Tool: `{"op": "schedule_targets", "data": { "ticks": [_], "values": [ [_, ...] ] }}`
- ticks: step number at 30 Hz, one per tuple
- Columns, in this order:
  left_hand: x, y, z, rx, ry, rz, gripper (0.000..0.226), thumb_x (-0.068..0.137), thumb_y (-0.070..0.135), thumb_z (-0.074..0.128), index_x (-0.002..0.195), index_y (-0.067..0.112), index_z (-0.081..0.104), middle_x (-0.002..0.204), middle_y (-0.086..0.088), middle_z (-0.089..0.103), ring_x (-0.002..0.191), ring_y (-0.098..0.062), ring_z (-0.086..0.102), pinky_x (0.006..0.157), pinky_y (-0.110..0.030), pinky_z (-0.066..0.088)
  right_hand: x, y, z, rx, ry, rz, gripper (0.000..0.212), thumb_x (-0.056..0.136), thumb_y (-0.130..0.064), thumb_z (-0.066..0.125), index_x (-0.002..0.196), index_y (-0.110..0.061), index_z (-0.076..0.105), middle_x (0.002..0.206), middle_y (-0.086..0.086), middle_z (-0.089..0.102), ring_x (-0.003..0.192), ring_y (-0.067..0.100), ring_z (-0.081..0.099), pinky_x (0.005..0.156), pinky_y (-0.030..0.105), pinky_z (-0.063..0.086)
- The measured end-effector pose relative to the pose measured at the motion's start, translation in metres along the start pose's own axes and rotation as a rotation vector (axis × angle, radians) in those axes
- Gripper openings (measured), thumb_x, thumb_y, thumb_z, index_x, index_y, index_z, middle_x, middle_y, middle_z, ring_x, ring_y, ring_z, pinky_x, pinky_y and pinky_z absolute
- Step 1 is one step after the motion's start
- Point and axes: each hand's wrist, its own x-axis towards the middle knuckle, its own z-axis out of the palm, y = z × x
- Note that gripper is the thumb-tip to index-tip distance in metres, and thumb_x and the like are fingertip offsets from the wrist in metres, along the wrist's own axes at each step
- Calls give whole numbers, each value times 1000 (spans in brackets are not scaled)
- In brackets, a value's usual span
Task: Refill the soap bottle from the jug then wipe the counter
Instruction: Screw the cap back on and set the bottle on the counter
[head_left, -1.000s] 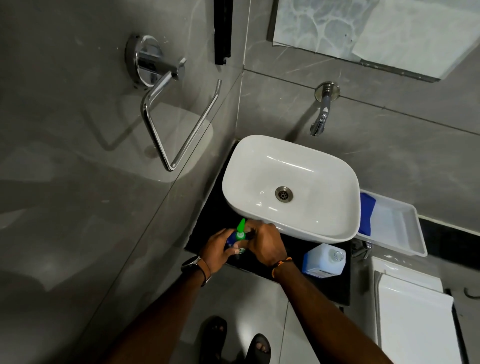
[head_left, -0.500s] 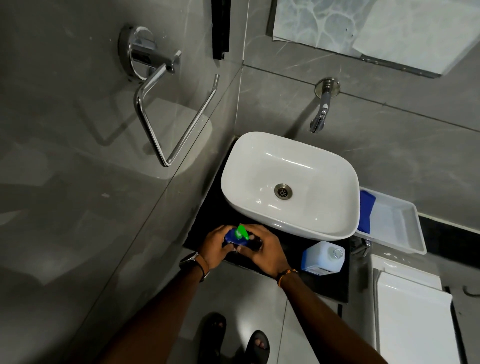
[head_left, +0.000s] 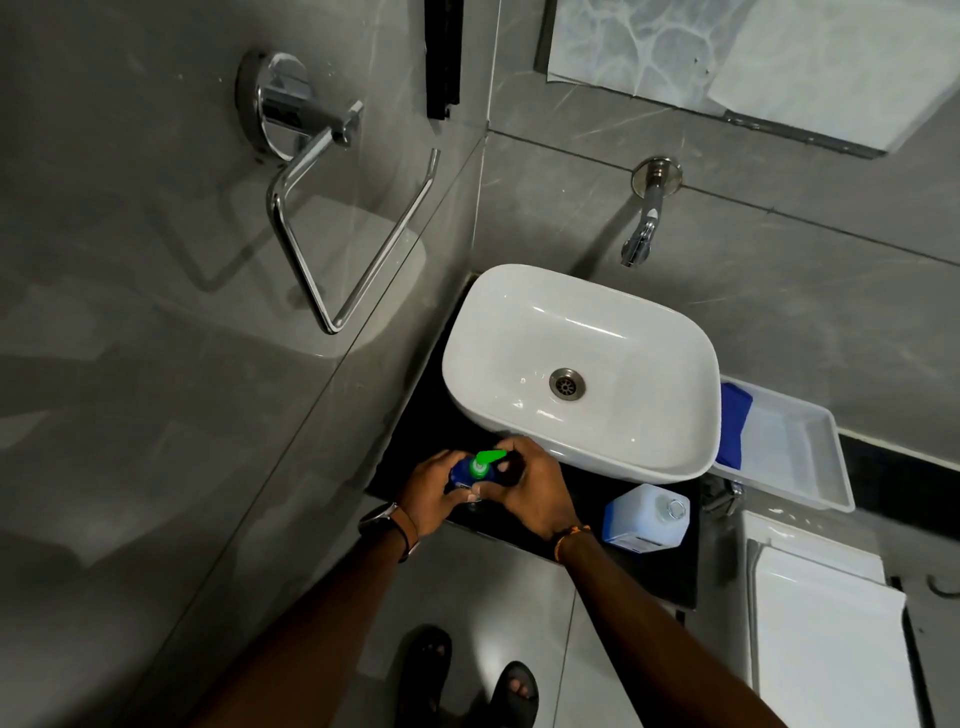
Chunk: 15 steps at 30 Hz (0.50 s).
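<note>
Soap bottle (head_left: 464, 474), a small blue plastic pump dispenser with a bright green pump head (head_left: 484, 461), stands upright on the black stone worktop (head_left: 582, 558), clasped between both hands. The left hand (head_left: 430, 492) wraps the body; the right hand (head_left: 530, 487) curls over the collar beside the pump. The bottle's long axis runs vertically, toward the camera, and the green spout points away from the left hand toward the white ceramic basin (head_left: 582, 371) just beyond the right. The step appears to be turning the pump at its collar; it goes best with the left hand bracing the body while only the right twists. A translucent white plastic jug (head_left: 644, 517) waits just right of the right wrist.
</note>
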Motion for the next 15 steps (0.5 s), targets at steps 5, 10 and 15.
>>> {"op": "schedule_targets", "data": {
  "ticks": [5,10,15],
  "values": [
    [1,0,0,-4,-9,-11,52,79,4,81,126,1,58,123,-16,62,113,-31,64,100,-49,54,2,-2,5,9,-70,-25,40,76,-10,85,110,-28,72,106,-12,75,100,1,69,94,26,56],
    [1,1,1,15,6,-11,52,79,2,80,126,1,59,123,-16,62,113,-31,64,99,-50,54,2,1,6,93,-58,18,60,66,-23,96,119,-28,68,114,-13,72,105,1,67,93,16,54],
    [2,1,-1,40,-6,-3,52,78,5,81,125,1,59,120,-16,63,109,-31,65,97,-49,54,3,-1,5,74,-60,12,38,73,-15,90,104,-27,72,101,-10,75,96,5,70,89,24,56]
  ]
}}
